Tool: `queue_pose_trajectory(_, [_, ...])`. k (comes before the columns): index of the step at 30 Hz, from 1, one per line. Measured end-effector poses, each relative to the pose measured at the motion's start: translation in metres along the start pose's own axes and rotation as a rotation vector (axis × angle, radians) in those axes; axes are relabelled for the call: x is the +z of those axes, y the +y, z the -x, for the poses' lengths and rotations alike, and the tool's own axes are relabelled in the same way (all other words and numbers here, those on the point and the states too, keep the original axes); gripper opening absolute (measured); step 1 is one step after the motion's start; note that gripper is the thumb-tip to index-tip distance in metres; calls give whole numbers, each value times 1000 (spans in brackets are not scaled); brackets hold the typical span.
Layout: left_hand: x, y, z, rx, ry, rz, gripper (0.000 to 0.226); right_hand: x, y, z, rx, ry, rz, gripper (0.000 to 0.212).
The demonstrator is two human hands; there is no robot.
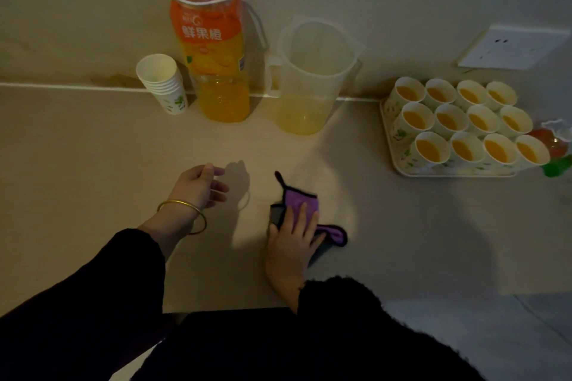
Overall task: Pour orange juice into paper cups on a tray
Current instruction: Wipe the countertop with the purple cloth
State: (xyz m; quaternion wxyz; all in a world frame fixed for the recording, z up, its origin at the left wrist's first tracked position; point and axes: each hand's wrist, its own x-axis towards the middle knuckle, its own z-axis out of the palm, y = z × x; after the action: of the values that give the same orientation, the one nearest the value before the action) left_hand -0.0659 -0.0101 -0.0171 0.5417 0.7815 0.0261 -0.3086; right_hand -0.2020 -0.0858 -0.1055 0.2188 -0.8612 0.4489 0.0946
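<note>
left hand (199,187): fingers loose, lightly curled | right hand (291,240): palm down, fingers straight, pressing flat

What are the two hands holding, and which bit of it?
Nothing is gripped. The right hand lies flat on the middle of the purple cloth, pressing it to the table; the left hand is open and empty.
</note>
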Motion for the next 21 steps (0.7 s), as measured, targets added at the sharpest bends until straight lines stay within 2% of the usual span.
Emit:
queue_pose_trajectory(10, [-35, -8, -8, -38, 64, -6, 29, 41, -72, 26, -158, -159, 84, 59])
queue_pose_trajectory(13, [-44, -14, -13, -78, 100, -12, 23, 44, -84, 31, -342, -186, 135, 52])
queue_pose_trajectory(14, [-48, -15, -16, -101, 113, -2, 23, 43, -85, 28, -460, -219, 132, 52])
queue_pose_trajectory(16, [-58, -18, -22, -169, 128, 74, 28, 36, -85, 10, -570, -251, 101, 54])
queue_pose_trajectory(18, [-69, -19, -28, -267, 140, 191, 29, 29, -80, -5, -586, -113, 98, 52])
queue_pose_trajectory(21, [-85, -18, -35, -394, 131, 321, 24, 17, -71, -34, -391, -58, 49, 61])
